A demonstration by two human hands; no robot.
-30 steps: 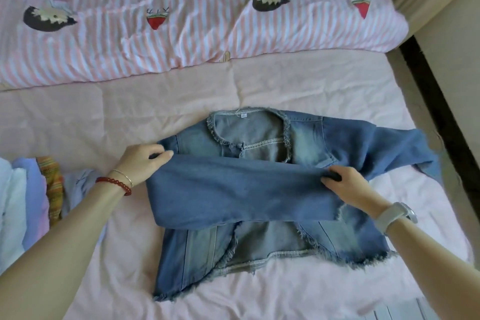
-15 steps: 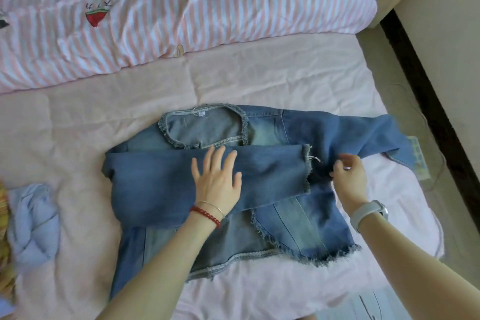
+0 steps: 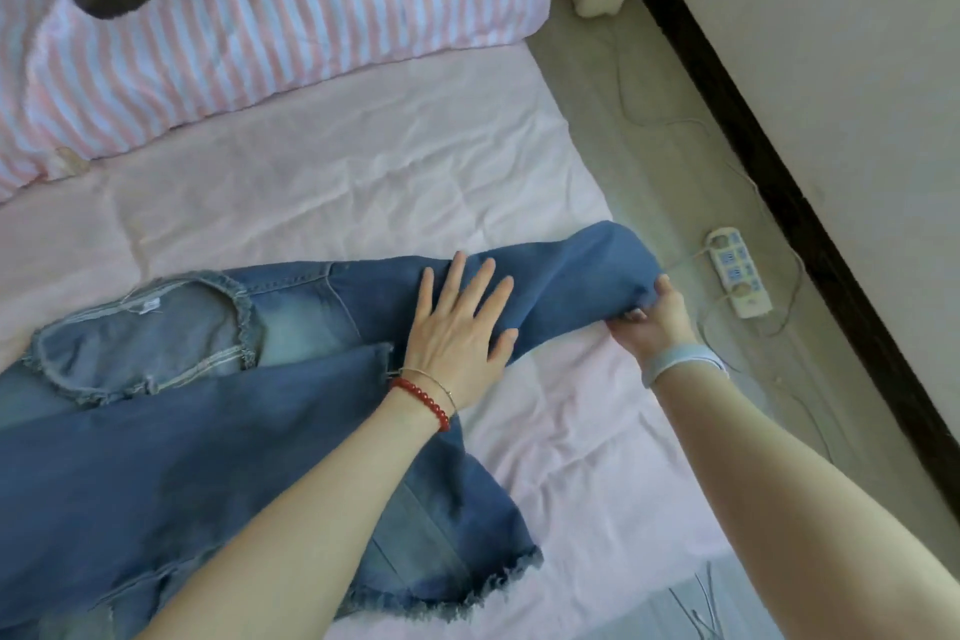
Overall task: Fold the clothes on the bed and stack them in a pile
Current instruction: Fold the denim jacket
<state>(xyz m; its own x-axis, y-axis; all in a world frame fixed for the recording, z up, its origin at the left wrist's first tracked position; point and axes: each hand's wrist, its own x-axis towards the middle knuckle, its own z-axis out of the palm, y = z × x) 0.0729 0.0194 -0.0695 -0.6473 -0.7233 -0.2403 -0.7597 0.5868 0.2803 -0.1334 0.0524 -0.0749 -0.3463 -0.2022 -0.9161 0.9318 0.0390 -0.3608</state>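
Observation:
A blue denim jacket [image 3: 171, 426] with frayed edges lies spread on the pink bed sheet [image 3: 363, 182]. One sleeve is folded across its front. My left hand [image 3: 460, 327] lies flat, fingers apart, on the shoulder end of the other sleeve. My right hand [image 3: 652, 317] pinches the cuff end of that sleeve [image 3: 587, 270] near the bed's right edge and holds it slightly off the sheet. The pile of other clothes is out of view.
A pink-and-white striped quilt [image 3: 249, 26] is bunched at the far side of the bed. To the right the bed ends at a floor strip with a white power strip [image 3: 737, 270] and cables, then a wall with a dark skirting board [image 3: 810, 234].
The view has swung right. My left hand moved from the folded sleeve to the right shoulder area. My right hand slid outward and took hold of the right sleeve's cuff.

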